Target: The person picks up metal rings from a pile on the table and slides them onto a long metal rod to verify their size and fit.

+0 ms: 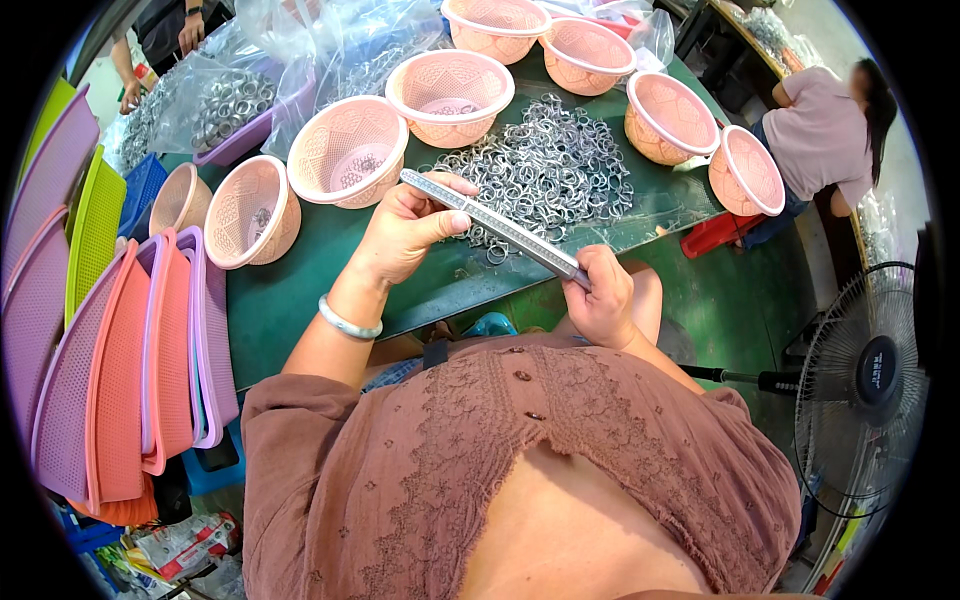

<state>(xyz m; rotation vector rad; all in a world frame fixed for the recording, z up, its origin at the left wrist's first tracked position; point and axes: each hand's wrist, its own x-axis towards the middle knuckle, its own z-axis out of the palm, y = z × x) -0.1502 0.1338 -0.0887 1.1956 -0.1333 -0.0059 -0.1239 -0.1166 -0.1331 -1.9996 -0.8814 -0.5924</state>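
Observation:
A long grey metal ring mandrel (510,232) with graduated markings slants down to the right in front of my body, over the table's near edge. My left hand (405,238) is closed on its upper left end, thumb lying along it. Around its lower right end, the fingers of my right hand (604,298) are wrapped. Just beyond the mandrel spreads a heap of small silver metal rings (555,165) on the green table (330,280). No ring can be made out on the mandrel; my fingers hide both its ends.
Pink openwork baskets (440,68) curve around the heap; some hold a few rings. Plastic bags (350,40) and a purple bin (295,115) of rings lie at the far left. Stacked colored baskets (120,370) crowd the left. A fan (860,380) and another person (820,130) are at right.

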